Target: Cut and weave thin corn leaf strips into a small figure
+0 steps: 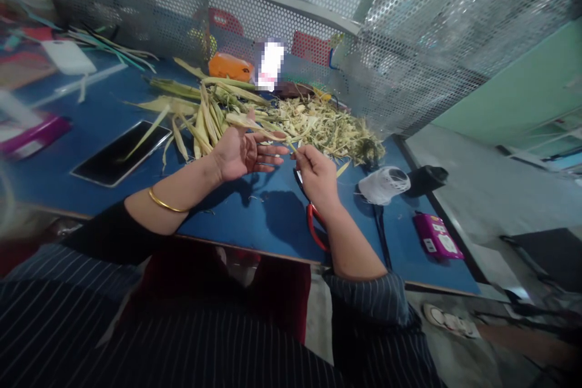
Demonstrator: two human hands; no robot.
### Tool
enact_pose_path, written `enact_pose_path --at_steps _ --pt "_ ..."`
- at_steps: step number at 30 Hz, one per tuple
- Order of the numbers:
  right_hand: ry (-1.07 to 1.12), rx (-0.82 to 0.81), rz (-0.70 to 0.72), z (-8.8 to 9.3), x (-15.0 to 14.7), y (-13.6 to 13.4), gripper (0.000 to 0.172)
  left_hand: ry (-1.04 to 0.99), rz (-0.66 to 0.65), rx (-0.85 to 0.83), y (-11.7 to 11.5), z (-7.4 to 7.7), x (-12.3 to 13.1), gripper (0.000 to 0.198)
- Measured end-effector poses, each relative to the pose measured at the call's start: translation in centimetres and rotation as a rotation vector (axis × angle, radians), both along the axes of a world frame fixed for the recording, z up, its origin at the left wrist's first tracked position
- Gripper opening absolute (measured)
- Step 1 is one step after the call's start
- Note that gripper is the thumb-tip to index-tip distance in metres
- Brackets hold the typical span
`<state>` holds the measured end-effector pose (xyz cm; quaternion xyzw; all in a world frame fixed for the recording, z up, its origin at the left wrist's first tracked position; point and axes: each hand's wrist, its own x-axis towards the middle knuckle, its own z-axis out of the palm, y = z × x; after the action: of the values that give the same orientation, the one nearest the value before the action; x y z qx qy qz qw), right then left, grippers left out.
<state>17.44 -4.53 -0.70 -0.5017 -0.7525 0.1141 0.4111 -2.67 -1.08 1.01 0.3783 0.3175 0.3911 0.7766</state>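
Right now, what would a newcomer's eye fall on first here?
Likely the heap of pale shreds beyond the right hand, with long leaves to its left. Then the bright orange packet behind the leaves, and the red handle by the right wrist.

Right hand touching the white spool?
Apart. The head view shows a strip of blue tabletop between the right hand and the white spool.

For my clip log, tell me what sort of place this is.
Probably a small handicraft workshop: pale husk-like strips, a heap of shreds and what look like red-handled scissors lie on a blue table.
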Motion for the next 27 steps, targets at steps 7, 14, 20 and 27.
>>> enact_pose_path --at_steps 7,14,20,27 --pt "-0.092 0.027 -0.029 0.0 0.2 0.0 0.022 0.191 0.044 0.297 -0.8 -0.4 0.7 0.049" --pt "-0.293 0.046 -0.003 -0.1 -0.5 -0.4 0.023 0.273 0.190 0.350 -1.1 -1.9 1.9 0.042" --pt "-0.281 -0.033 -0.003 -0.2 -1.1 -0.9 0.021 0.327 0.358 0.311 -1.1 -2.1 2.2 0.030" --pt "0.107 -0.216 0.071 -0.2 -0.9 -0.2 0.019 0.206 0.312 0.188 -1.2 -2.0 2.2 0.021"
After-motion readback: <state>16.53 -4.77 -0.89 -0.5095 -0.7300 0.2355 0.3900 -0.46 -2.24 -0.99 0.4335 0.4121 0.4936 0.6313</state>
